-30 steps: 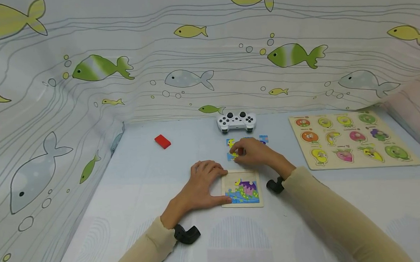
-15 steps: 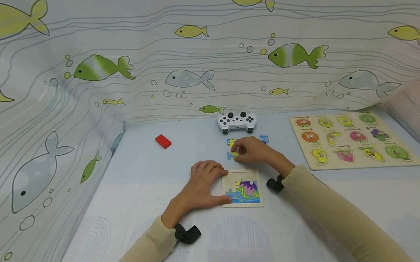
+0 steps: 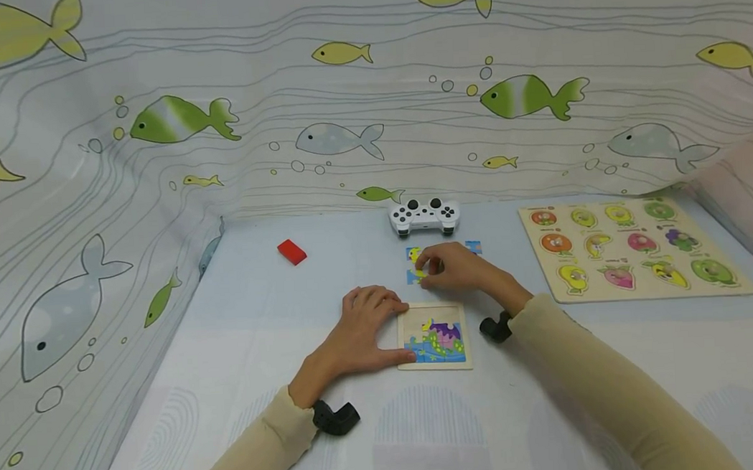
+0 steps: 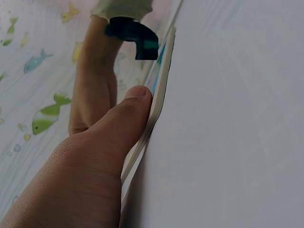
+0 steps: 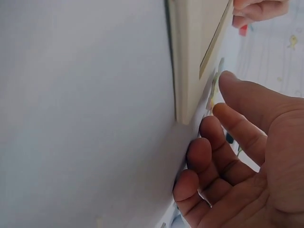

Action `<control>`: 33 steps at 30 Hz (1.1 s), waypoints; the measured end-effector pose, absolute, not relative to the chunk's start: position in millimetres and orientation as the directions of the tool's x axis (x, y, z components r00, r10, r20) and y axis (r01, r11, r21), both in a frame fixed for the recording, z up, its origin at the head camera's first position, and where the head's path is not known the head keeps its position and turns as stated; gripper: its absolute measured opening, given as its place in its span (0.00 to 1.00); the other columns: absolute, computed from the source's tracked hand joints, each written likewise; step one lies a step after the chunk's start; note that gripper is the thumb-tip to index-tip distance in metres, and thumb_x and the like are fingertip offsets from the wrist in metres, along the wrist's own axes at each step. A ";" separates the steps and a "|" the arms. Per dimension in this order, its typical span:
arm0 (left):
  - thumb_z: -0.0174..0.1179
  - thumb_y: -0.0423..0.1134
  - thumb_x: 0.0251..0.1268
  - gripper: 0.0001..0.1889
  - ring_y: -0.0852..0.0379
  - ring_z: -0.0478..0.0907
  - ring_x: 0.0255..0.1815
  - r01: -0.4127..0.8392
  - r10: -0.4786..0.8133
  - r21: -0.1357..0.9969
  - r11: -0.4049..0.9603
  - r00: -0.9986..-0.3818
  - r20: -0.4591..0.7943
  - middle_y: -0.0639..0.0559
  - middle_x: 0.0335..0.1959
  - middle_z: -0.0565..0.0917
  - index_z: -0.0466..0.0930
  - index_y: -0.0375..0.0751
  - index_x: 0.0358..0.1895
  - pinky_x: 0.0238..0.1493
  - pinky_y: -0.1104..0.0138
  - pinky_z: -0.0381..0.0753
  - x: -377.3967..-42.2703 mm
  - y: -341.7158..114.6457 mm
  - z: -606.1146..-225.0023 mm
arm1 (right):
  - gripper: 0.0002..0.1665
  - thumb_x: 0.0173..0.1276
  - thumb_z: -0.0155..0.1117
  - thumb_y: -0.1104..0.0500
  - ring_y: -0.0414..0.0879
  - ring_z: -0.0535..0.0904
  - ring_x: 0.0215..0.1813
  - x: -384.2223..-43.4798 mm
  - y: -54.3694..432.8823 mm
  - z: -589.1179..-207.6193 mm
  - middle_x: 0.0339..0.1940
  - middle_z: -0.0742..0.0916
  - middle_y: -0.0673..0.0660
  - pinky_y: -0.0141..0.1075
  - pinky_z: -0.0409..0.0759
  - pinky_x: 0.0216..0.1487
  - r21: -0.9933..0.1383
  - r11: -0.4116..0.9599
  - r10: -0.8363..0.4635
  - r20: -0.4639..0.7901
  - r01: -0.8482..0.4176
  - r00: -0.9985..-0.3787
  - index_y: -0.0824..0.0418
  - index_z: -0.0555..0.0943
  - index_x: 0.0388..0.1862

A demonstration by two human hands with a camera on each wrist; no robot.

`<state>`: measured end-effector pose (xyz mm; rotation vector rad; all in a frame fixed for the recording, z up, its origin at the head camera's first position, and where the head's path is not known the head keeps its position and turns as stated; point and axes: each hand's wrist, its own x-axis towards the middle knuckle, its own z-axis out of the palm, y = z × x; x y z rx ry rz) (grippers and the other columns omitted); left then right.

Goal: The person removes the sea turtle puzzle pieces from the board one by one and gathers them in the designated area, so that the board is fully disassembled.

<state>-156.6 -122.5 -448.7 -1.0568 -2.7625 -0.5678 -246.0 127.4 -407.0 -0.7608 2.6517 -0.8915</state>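
Observation:
A square wooden puzzle tray (image 3: 435, 366) lies on the table, partly filled with pieces forming a purple, green and blue picture. My left hand (image 3: 363, 333) steadies its left side, the thumb lying straight over the lower left edge and the index finger at the upper left corner. In the left wrist view, the thumb (image 4: 135, 102) rests against the tray's edge. Behind the tray, my right hand (image 3: 452, 268) has thumb and index finger pinching a blue-and-yellow puzzle piece (image 3: 413, 277) on the table. The other right fingers (image 5: 198, 154) are curled close to the tabletop.
Another loose piece (image 3: 412, 254) lies just behind, and one more (image 3: 473, 247) beyond the right hand. A white game controller (image 3: 424, 218) sits at the back. A red block (image 3: 292, 252) lies back left, and a wooden fruit puzzle board (image 3: 636, 251) on the right.
The right fingers have shifted very slightly right at the loose piece. The left hand and the tray stay in place.

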 end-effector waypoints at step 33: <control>0.65 0.74 0.52 0.40 0.53 0.63 0.72 0.640 0.612 0.294 0.710 -0.767 0.192 0.57 0.63 0.73 0.76 0.57 0.66 0.74 0.41 0.52 -159.0 -121.6 -448.9 | 0.13 0.67 0.72 0.57 0.44 0.75 0.36 -206.7 164.7 -411.6 0.35 0.85 0.51 0.32 0.74 0.39 -0.697 0.600 -0.574 -0.032 -0.393 -0.819 0.57 0.87 0.50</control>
